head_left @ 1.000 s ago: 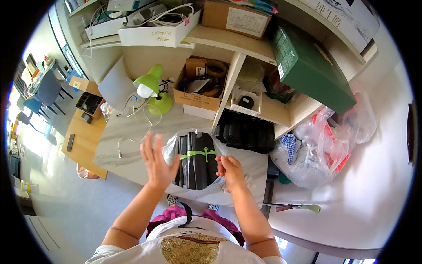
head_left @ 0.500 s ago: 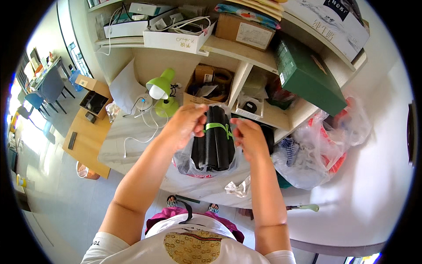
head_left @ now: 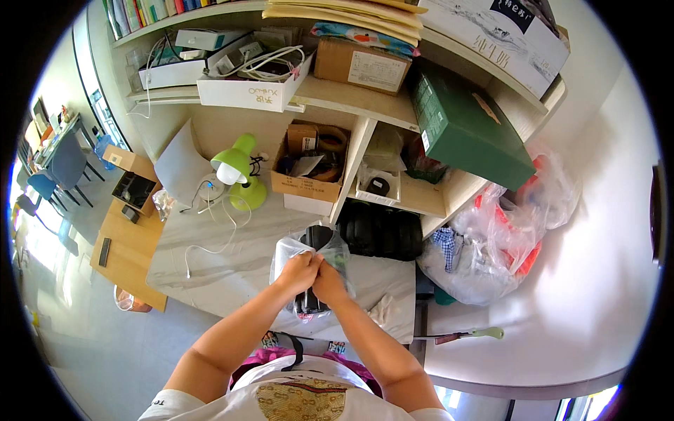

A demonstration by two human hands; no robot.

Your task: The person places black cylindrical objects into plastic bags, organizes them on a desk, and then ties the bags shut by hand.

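On the marble-patterned tabletop (head_left: 382, 281), a clear plastic bag (head_left: 337, 256) surrounds a bundle of black rolls (head_left: 318, 237). The black ends show above and below my hands, whose fists cover the middle of the bundle. My left hand (head_left: 298, 272) is closed on the bag's plastic, drawn over the bundle. Right against it, my right hand (head_left: 328, 282) is also closed on the bag. The exact grip of the fingers is partly hidden.
A crumpled white tissue (head_left: 381, 309) lies right of the bag. Black cases (head_left: 382, 228) stand behind it, near a green desk lamp (head_left: 246, 175) and an open cardboard box (head_left: 309, 186). Filled plastic bags (head_left: 484, 259) and a green-handled knife (head_left: 484, 332) are at the right.
My hands have come together over the bundle, gathering the bag's plastic and covering the green tie. The bag and bundle now sit lower and closer to me, baring the black cases behind.
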